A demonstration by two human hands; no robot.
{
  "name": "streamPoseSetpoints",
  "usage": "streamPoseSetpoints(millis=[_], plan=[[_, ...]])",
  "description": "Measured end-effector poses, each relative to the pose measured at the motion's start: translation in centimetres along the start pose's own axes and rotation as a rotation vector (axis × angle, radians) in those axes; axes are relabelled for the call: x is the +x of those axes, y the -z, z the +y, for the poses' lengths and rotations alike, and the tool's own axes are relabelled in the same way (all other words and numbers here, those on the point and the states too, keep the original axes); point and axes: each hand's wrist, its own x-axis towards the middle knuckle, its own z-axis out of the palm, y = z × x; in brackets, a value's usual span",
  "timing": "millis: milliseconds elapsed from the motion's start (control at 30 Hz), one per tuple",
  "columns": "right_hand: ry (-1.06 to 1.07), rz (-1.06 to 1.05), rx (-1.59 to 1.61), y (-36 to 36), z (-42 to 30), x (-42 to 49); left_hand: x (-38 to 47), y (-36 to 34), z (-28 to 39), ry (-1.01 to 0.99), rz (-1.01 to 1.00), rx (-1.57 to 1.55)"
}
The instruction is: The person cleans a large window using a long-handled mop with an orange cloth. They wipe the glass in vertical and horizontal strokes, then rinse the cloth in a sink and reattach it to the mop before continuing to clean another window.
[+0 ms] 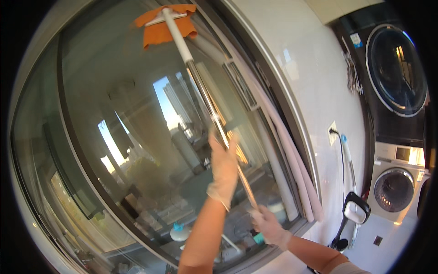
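A long metal pole (205, 99) with a white plastic neck slants across a large glass sliding door (137, 85). At its top, a white cleaning head (160, 20) presses an orange cloth (167, 32) to the upper glass. My left hand (223, 164), in a thin translucent glove, grips the pole around its middle. Lower down, my right hand (270, 224), also gloved, is closed around the pole's bottom end. Both hands are slightly blurred.
A dark door frame and a pink curtain (287, 154) stand right of the glass. Farther right are a white wall with a plugged-in cord (343, 164), a long-handled appliance (356, 209), a hanging bundle of cords, a black front-loading machine (397, 72) and a washing machine (393, 190).
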Motion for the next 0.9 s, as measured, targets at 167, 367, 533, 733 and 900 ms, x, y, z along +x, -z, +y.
streamPoseSetpoints(millis=[167, 367, 533, 733, 900], plan=[[0.083, -0.043, 0.038, -6.3, -7.6, 5.5, 8.1, 2.3, 6.8, 0.132, -0.08, 0.216], [-0.117, -0.083, 0.264, 1.7, 6.5, 4.0, -1.8, 0.3, -2.5, 0.121, -0.042, 0.454], [-0.003, 0.246, -0.544, 15.4, 24.7, -15.9, -24.3, 4.4, -5.4, 0.009, -0.442, 0.42], [-0.156, 0.069, -0.753, 21.6, 26.3, -28.5, -22.4, 20.8, -5.3, -0.111, 0.384, 0.86], [-0.345, -0.112, -0.629, 5.4, 15.1, -16.0, -25.1, 38.6, -11.3, -0.148, 0.68, 1.301]])
